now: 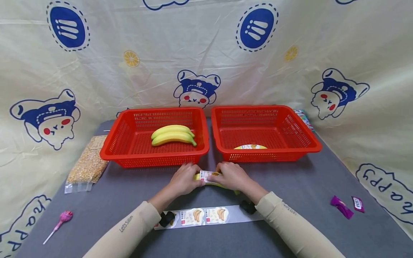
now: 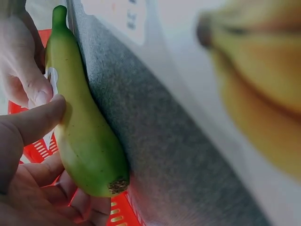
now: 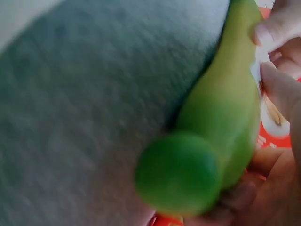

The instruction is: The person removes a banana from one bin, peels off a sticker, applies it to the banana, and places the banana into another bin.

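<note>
A yellow banana with green ends (image 2: 84, 122) lies between both hands, just in front of the two baskets. My left hand (image 1: 185, 179) grips it near the blunt dark-tipped end, thumb on the near side and fingers curled behind. My right hand (image 1: 233, 176) holds it toward the green stem end (image 3: 178, 174), its fingers around the far side. A white printed sticker (image 1: 205, 175) sits on the banana, with the right thumb on it. Below the hands, a strip of banana stickers (image 1: 237, 213) lies on the grey table, partly covered by the wrist cameras.
Two bananas (image 1: 172, 138) lie in the left red basket (image 1: 129, 157). The right red basket (image 1: 267, 154) contains a stickered banana (image 1: 250, 147) behind its front wall. A bag of corn kernels (image 1: 87, 163) and a lollipop (image 1: 66, 216) are left; purple-wrapped sweets (image 1: 342, 207) lie right.
</note>
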A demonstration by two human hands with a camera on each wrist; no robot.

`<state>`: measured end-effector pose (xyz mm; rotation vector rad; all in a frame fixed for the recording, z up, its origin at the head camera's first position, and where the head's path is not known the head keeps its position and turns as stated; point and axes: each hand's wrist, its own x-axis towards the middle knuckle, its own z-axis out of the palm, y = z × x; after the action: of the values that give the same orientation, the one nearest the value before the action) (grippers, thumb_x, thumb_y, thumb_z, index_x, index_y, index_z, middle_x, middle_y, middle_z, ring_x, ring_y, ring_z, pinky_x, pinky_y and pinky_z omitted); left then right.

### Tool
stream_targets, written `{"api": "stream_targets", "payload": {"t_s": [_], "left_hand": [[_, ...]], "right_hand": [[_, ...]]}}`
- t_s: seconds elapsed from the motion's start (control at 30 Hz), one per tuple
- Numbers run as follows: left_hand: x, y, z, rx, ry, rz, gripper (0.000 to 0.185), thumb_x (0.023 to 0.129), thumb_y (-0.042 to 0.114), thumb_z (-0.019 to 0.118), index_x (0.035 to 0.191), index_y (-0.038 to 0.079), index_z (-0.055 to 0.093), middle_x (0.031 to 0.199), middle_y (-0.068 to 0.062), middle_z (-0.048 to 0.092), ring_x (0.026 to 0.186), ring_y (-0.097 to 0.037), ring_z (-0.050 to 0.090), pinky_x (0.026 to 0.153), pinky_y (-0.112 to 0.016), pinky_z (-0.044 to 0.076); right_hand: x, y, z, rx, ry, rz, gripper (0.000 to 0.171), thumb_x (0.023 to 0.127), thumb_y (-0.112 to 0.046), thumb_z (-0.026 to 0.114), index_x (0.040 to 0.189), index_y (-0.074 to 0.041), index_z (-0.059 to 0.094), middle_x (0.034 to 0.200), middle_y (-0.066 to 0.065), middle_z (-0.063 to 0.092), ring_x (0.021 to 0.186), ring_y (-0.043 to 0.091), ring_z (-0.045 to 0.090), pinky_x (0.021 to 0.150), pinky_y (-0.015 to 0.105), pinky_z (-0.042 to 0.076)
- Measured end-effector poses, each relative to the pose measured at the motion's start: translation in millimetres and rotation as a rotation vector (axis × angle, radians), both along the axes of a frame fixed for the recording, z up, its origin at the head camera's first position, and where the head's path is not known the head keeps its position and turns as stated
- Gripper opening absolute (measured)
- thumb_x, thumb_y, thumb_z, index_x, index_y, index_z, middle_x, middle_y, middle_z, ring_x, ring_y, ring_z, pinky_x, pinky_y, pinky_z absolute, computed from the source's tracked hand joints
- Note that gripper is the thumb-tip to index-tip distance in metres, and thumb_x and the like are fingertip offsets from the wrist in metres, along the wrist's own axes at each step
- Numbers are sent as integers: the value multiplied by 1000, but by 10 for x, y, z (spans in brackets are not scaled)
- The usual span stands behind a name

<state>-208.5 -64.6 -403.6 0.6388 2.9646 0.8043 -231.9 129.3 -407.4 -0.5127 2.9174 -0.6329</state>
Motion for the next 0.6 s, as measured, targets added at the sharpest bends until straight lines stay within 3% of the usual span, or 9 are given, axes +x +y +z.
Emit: {"api": "stream_targets", "payload": {"t_s": [0.13,0.23,0.4,0.6], "left_hand": [[5,5,-4,10,-17,2,31,77,25,76,101,7,67,98,-7,62,94,-25,53,84,-38,42],[1,9,-10,32,-15,-2,31,76,23,76,100,6,67,99,-7,62,95,-26,53,85,-39,42],[-11,13,-18,49,-1,-7,30,74,22,78,97,6,68,95,-8,63,92,-25,54,83,-38,42],[-68,29,7,49,-65,25,34,77,35,75,95,7,70,90,-4,66,86,-19,55,76,-33,43]], "right_hand": [[-31,76,8,-88,-69,36,21,85,-34,67,82,-13,68,71,-3,61,64,12,50,58,26,40],[-49,134,3,-121,-123,52,22,87,-34,65,90,-13,69,77,-3,63,68,12,52,62,26,41],[-7,130,-6,-38,-118,50,41,78,-46,71,99,-11,66,86,-2,63,75,12,52,68,28,43],[26,107,18,0,-91,44,43,76,-47,74,98,-11,64,85,-2,61,75,12,51,67,28,42]]}}
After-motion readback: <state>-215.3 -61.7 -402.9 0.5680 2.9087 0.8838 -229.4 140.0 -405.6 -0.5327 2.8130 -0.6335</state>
